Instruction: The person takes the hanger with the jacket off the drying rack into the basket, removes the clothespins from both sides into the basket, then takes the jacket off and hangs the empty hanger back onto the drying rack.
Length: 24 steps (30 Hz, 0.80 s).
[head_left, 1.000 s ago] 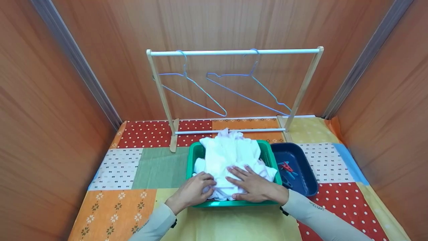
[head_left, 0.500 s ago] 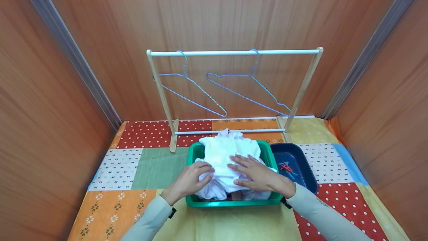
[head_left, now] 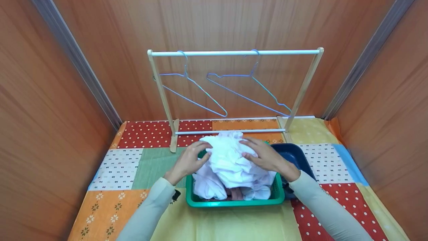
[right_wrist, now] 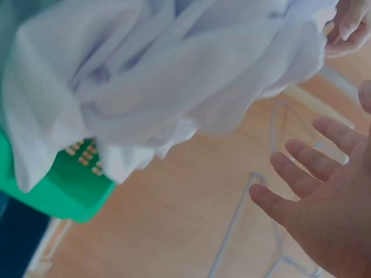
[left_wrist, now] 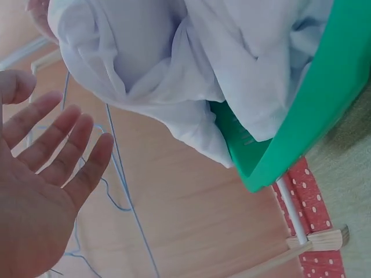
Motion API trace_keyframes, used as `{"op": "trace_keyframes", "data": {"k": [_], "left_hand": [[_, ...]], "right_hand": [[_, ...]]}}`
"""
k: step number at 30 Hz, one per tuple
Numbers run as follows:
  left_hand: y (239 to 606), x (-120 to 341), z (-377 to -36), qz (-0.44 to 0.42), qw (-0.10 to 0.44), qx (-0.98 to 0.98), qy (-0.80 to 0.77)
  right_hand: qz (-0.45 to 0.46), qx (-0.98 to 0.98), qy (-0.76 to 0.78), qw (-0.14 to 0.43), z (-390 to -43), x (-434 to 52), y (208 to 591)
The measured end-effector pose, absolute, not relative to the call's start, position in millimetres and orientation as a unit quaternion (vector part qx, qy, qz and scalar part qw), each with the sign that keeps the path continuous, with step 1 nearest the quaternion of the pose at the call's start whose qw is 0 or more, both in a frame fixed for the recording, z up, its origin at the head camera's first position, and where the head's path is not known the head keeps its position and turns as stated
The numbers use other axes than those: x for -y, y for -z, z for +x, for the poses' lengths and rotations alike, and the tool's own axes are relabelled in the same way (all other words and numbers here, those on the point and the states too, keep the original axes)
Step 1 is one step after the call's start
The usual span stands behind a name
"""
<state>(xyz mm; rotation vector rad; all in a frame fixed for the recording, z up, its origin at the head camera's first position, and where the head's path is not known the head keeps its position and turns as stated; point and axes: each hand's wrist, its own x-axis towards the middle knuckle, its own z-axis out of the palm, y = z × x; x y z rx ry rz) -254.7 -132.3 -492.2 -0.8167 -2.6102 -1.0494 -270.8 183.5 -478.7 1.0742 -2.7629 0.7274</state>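
A pile of white cloth (head_left: 230, 164) fills a green basket (head_left: 234, 202) on the patchwork table cover. My left hand (head_left: 190, 159) is at the pile's far left side and my right hand (head_left: 265, 155) at its far right, fingertips near the top of the heap. In the left wrist view the left hand (left_wrist: 40, 191) is spread flat with straight fingers, a little apart from the cloth (left_wrist: 191, 69) and the basket (left_wrist: 313, 110). Seen from the right wrist, the right hand (right_wrist: 324, 202) is likewise spread, beside the cloth (right_wrist: 145, 75).
Behind the basket stands a wooden rack (head_left: 234, 52) carrying two blue wire hangers (head_left: 192, 97) (head_left: 247, 95). A dark blue tray (head_left: 294, 152) sits right of the basket, partly hidden by my right arm. Wooden walls close in on three sides.
Both hands have moved from the near end of the pile to its far end. The cloth has bunched up higher, and the basket's near part now shows more.
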Motion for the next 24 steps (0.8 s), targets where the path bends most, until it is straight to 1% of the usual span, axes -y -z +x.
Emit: {"op": "trace_keyframes", "data": {"k": [7, 12, 17, 24], "left_hand": [[495, 134, -291, -0.229, 0.046, 0.889, 0.395], [497, 130, -309, -0.188, 0.005, 0.899, 0.396], [499, 124, -326, -0.151, -0.025, 0.904, 0.399], [507, 119, -348, -0.118, -0.059, 0.899, 0.418]], "right_hand": [[0.29, 0.911, -0.291, 0.026, -309, -190, 485], [0.267, 0.921, -0.283, 0.004, -333, -188, 489], [0.235, 0.932, -0.274, -0.039, -349, -180, 494], [0.213, 0.931, -0.285, -0.075, -364, -171, 505]]}}
